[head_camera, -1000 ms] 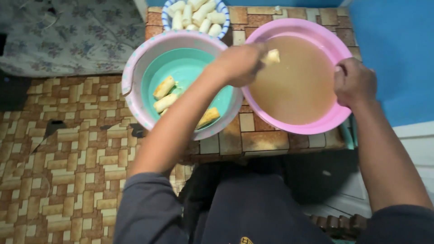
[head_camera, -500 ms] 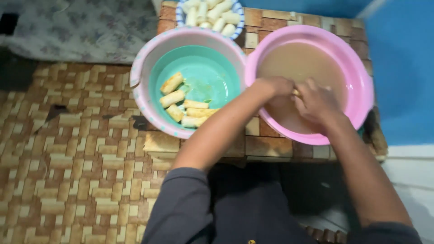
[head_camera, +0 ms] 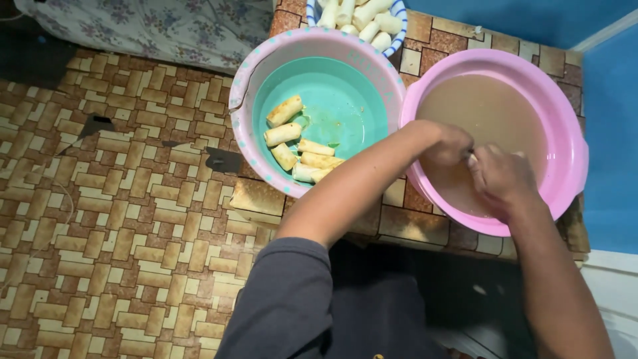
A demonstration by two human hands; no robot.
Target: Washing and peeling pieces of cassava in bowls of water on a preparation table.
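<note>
My left hand (head_camera: 450, 143) and my right hand (head_camera: 503, 176) meet over the near side of a pink basin (head_camera: 571, 143) filled with murky brown liquid. Their fingers are closed together around something small and pale that is mostly hidden between them. To the left stands a teal-lined bowl with a pink rim (head_camera: 345, 100); several yellowish rolled pieces (head_camera: 299, 149) lie at its bottom. My left forearm crosses over that bowl's right edge.
A blue-rimmed dish of pale uncooked rolls (head_camera: 359, 16) sits at the top behind the bowls. All stand on a low tiled platform (head_camera: 425, 219). Brown woven-pattern flooring (head_camera: 113, 219) spreads left, a flowered cloth (head_camera: 153, 26) lies top left, a blue wall (head_camera: 611, 133) rises right.
My left hand held a pale roll above the pink basin, then lowered to meet the right hand, which left the basin's rim. Both hands now work together low in the basin.
</note>
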